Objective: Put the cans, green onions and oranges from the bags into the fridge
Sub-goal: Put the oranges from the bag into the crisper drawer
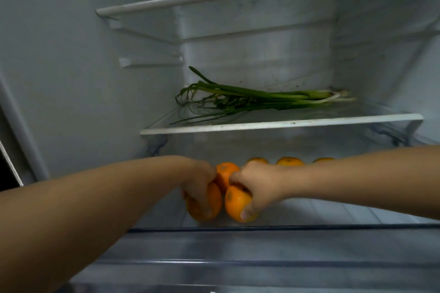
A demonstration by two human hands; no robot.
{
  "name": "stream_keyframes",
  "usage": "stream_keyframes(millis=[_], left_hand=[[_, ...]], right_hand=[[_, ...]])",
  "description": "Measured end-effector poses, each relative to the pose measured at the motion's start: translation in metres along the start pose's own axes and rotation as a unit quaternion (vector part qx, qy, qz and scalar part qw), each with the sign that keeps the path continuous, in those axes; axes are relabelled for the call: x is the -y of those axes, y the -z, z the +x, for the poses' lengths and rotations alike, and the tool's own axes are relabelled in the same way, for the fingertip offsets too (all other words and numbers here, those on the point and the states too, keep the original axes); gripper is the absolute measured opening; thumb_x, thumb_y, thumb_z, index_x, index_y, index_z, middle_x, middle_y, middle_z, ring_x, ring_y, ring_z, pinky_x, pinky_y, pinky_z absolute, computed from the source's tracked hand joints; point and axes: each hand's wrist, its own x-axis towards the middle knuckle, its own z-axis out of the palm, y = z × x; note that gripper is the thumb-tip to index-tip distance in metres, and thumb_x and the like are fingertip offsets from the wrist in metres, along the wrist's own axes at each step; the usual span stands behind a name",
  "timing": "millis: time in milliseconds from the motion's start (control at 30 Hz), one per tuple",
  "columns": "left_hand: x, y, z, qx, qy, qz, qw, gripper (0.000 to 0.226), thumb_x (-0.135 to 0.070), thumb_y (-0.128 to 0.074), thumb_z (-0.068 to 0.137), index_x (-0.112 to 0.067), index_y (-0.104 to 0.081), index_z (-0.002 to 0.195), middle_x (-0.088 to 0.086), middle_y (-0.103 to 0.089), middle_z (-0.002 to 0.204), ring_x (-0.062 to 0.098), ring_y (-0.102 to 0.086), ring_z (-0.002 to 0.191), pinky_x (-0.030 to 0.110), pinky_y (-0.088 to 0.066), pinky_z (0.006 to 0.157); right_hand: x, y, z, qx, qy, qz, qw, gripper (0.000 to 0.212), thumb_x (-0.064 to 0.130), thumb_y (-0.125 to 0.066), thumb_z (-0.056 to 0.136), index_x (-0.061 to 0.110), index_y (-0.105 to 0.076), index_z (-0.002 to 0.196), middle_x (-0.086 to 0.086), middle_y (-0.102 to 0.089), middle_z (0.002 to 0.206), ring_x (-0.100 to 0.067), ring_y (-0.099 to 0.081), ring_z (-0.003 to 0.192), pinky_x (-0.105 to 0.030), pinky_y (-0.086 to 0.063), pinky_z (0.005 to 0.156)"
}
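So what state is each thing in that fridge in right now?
green onions: lying flat on the middle shelf
left hand: gripping an orange
right hand: gripping another orange
third orange: wedged between both hands
oranges at the back: resting in a row

Both arms outstretched; left grip (202, 188), right grip (254, 188) curled, holding fruit.

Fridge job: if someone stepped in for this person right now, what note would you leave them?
Left hand grips an orange; right hand grips another orange, both low in the fridge under the glass shelf.
A third orange sits between the hands; three more line the back.
Green onions lie on that shelf: done.
Left: release both oranges. No cans or bags in view.
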Motion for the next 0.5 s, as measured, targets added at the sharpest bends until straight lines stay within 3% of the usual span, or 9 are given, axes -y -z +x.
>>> stream_keyframes(millis=[100, 167, 233, 300, 400, 500], left_hand=[[0.000, 0.000, -0.001, -0.007, 0.001, 0.009, 1.000, 0.061, -0.028, -0.072, 0.081, -0.003, -0.045, 0.130, 0.004, -0.055, 0.093, 0.025, -0.059, 0.091, 0.037, -0.053, 0.085], [-0.004, 0.006, -0.006, -0.003, 0.013, 0.058, 0.998, 0.064, -0.039, -0.069, 0.081, -0.006, -0.048, 0.132, 0.010, -0.063, 0.112, 0.030, -0.062, 0.107, 0.038, -0.051, 0.095], [-0.009, 0.019, -0.017, -0.024, 0.027, 0.122, 0.992, 0.066, -0.049, -0.060, 0.085, -0.007, -0.048, 0.135, 0.013, -0.056, 0.132, 0.030, -0.056, 0.118, 0.035, -0.045, 0.099], [-0.014, 0.036, -0.035, -0.075, 0.030, 0.137, 0.987, 0.061, -0.047, -0.050, 0.091, -0.007, -0.045, 0.137, 0.012, -0.051, 0.137, 0.029, -0.051, 0.123, 0.036, -0.042, 0.101], [-0.024, 0.051, -0.070, -0.181, -0.006, 0.104, 0.978, 0.045, -0.036, -0.043, 0.096, -0.009, -0.050, 0.132, 0.011, -0.053, 0.134, 0.029, -0.053, 0.119, 0.040, -0.044, 0.103], [-0.046, 0.041, -0.109, -0.284, -0.048, 0.040, 0.957, 0.039, -0.032, -0.038, 0.099, -0.009, -0.054, 0.127, 0.012, -0.056, 0.130, 0.028, -0.052, 0.120, 0.033, -0.041, 0.100]], right_hand=[[-0.001, 0.009, -0.005, 0.042, -0.002, -0.006, 0.999, 0.055, 0.040, -0.067, 0.080, 0.007, -0.049, 0.121, -0.014, -0.058, 0.119, -0.029, -0.054, 0.106, -0.029, -0.039, 0.075], [-0.005, 0.026, -0.012, 0.068, -0.013, -0.018, 0.997, 0.057, 0.039, -0.061, 0.084, 0.009, -0.045, 0.130, -0.013, -0.056, 0.126, -0.028, -0.053, 0.111, -0.029, -0.042, 0.083], [-0.011, 0.050, -0.021, 0.109, -0.044, -0.019, 0.993, 0.056, 0.037, -0.058, 0.087, 0.010, -0.043, 0.134, -0.011, -0.055, 0.130, -0.027, -0.054, 0.116, -0.031, -0.044, 0.094], [-0.014, 0.073, -0.034, 0.128, -0.078, -0.001, 0.989, 0.046, 0.035, -0.056, 0.089, 0.007, -0.052, 0.125, -0.014, -0.060, 0.125, -0.030, -0.058, 0.111, -0.039, -0.049, 0.097], [-0.002, 0.096, -0.061, 0.069, -0.124, 0.061, 0.988, 0.034, 0.032, -0.052, 0.092, 0.005, -0.059, 0.112, -0.014, -0.066, 0.101, -0.026, -0.062, 0.085, -0.037, -0.054, 0.080], [0.025, 0.105, -0.096, -0.062, -0.146, 0.110, 0.981, 0.024, 0.029, -0.045, 0.095, 0.013, -0.059, 0.085, -0.003, -0.059, 0.076, -0.013, -0.057, 0.063, -0.027, -0.048, 0.063]])
